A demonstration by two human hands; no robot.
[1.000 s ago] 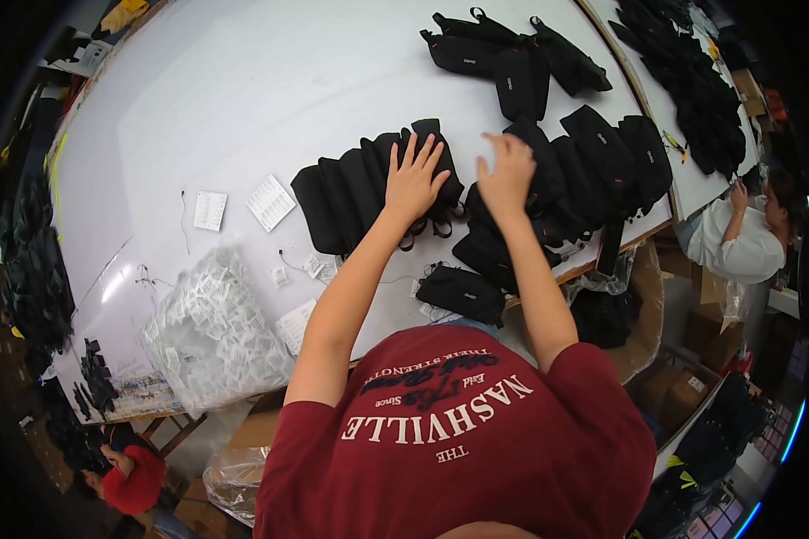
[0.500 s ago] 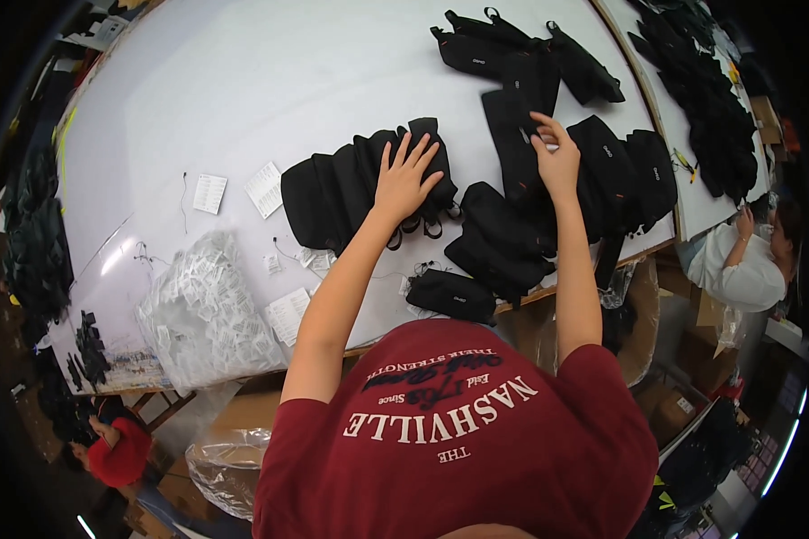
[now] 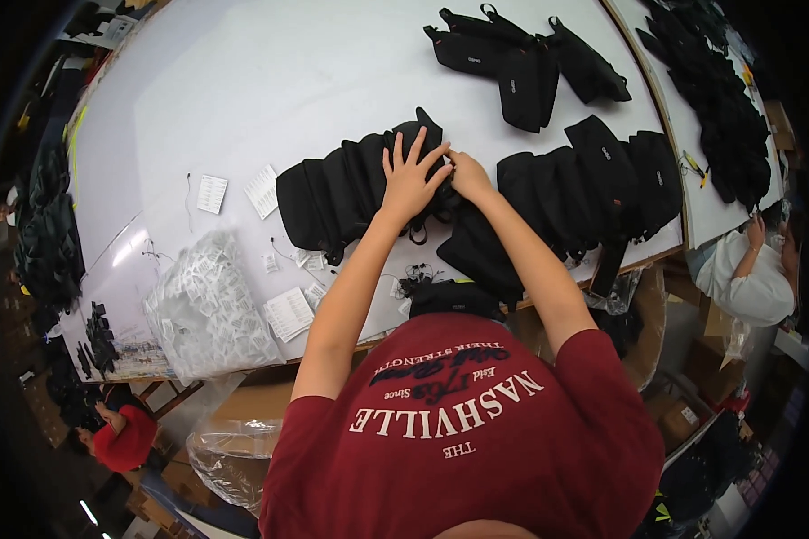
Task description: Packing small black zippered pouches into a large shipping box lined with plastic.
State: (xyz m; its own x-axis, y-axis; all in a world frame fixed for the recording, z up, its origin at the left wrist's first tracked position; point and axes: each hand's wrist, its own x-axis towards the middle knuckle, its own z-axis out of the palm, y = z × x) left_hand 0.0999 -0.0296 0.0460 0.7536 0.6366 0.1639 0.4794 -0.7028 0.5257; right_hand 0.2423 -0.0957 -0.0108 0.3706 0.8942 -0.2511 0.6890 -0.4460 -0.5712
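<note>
A row of overlapping black fabric pouches [image 3: 325, 199] lies in the middle of the white table. My left hand [image 3: 410, 187] rests on the right end of this row, fingers spread flat over the cloth. Right beside it, my right hand [image 3: 470, 176] pinches the edge of the end pouch [image 3: 428, 135], close to the left fingertips. Small loops hang from the near side of the row, partly behind my wrists. Another row of black pouches [image 3: 593, 184] lies to the right, overlapping, and a dark pouch [image 3: 476, 251] sits under my right forearm.
Several black pouches [image 3: 521, 81] lie at the far right of the table [image 3: 243, 81]. A clear bag of white tags [image 3: 211, 305] stands at the near left, with printed paper sheets [image 3: 288, 313] beside it. Other people work at the left and right edges.
My right hand has moved left from the right-hand pile to the row, bringing a black pouch to its end. The left hand stays spread on the row.
</note>
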